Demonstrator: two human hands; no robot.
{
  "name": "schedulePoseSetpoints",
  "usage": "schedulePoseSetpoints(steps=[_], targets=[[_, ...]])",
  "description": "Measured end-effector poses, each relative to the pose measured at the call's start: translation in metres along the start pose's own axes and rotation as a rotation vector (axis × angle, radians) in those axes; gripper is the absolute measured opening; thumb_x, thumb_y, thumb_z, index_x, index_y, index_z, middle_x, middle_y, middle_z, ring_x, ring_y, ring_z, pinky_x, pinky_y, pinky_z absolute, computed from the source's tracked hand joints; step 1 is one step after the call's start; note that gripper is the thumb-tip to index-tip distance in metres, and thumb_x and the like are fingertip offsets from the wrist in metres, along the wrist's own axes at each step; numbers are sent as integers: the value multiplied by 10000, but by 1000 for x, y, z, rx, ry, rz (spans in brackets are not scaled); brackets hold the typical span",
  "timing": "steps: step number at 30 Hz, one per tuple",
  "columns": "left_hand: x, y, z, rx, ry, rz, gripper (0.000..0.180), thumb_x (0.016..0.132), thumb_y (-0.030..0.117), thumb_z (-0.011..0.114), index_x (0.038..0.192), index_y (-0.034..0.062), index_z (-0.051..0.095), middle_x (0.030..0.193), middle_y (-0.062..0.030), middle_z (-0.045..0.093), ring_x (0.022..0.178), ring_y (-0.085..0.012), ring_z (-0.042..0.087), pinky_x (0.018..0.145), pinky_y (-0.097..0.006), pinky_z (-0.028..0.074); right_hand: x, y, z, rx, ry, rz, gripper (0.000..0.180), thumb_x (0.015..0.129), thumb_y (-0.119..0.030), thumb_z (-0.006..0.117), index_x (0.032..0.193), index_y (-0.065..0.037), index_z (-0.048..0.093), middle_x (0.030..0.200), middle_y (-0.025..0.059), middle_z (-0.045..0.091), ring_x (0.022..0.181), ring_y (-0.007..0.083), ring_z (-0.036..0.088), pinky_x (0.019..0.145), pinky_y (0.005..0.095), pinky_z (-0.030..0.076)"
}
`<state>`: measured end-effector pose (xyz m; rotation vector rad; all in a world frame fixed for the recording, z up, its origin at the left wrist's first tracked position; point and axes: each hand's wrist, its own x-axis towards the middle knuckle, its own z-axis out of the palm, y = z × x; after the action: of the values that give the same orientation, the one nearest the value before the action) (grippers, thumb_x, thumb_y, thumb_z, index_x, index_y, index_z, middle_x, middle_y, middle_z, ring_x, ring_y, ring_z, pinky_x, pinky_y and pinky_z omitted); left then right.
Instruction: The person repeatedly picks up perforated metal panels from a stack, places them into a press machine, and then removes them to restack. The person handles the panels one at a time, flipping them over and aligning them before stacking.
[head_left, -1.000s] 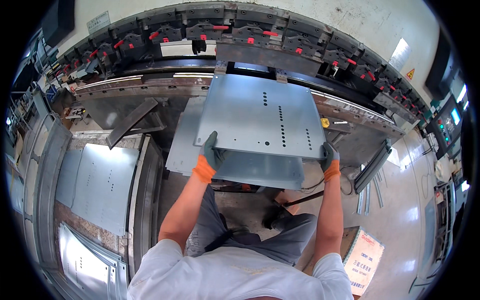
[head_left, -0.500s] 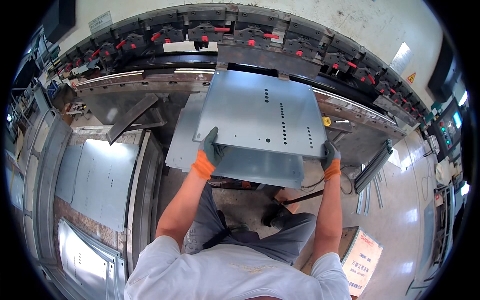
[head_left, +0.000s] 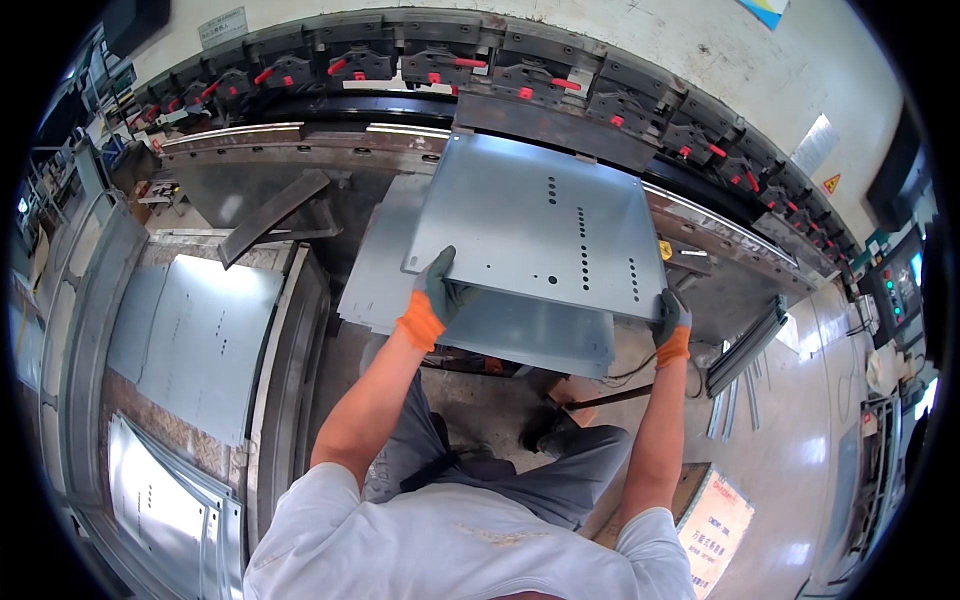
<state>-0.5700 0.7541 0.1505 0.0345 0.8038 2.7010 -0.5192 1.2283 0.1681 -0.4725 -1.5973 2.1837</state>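
Note:
A flat, punched metal sheet [head_left: 500, 215] reaches from my hands to the press brake, its far edge at the dark upper tool [head_left: 555, 132]. My left hand [head_left: 437, 290], in a grey-green glove with an orange cuff, grips the near left edge, thumb on top and fingers underneath. At the near right corner my right hand [head_left: 672, 318], gloved alike, is closed round the edge. Rows of round holes run across the sheet's right half. Beneath it, a stack of similar sheets [head_left: 540, 335] shows in part; whatever supports that stack is mostly hidden.
Left of me, more sheets [head_left: 205, 340] lie on a pallet beside a metal frame [head_left: 285, 400]. A slanted steel bar [head_left: 270, 215] juts from the press. On the right are a carton [head_left: 715, 525], leaning metal profiles [head_left: 745, 350] and a control panel [head_left: 893, 280].
The sheet's far edge now sits closer under the upper tool, which looks lower over it. Both hands still hold the near edge. The whole view has shifted slightly.

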Motion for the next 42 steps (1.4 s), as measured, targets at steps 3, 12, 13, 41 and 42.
schedulePoseSetpoints(steps=[3,12,13,41,42], targets=[[2,-1,1,-75,4,-21,413,1015,310,573,1280,-7,557,1160,-156,693,1007,-275,720,827,-403,644,1,0,-1,18,6,23,270,912,-198,672,1160,-92,694,926,3,648,756,135,611,594,298,508],[2,-2,0,-84,-2,-36,412,1013,292,576,1286,-15,543,1162,-159,690,1014,-283,719,821,-411,646,7,6,-7,8,10,25,352,911,-199,673,1244,-84,669,998,26,662,812,157,629,632,318,535],[2,-2,0,-82,-20,-31,411,1012,292,576,1284,-15,544,1161,-158,691,1016,-282,718,823,-411,645,8,6,-8,5,11,34,355,910,-198,675,1247,-86,667,1006,29,663,824,161,632,644,323,541],[-4,38,80,181,-165,46,756,956,675,507,1440,96,478,1321,-77,626,1165,-228,644,974,-454,551,-15,-65,1,273,-177,85,623,932,-629,582,1223,-83,665,1092,96,716,926,241,683,753,361,555],[3,45,100,191,-233,179,806,939,725,478,1438,92,479,1326,-84,622,1164,-248,644,1006,-468,520,-22,-79,3,273,-184,45,768,908,-738,515,1309,-91,620,1077,141,723,925,267,692,762,373,562]])
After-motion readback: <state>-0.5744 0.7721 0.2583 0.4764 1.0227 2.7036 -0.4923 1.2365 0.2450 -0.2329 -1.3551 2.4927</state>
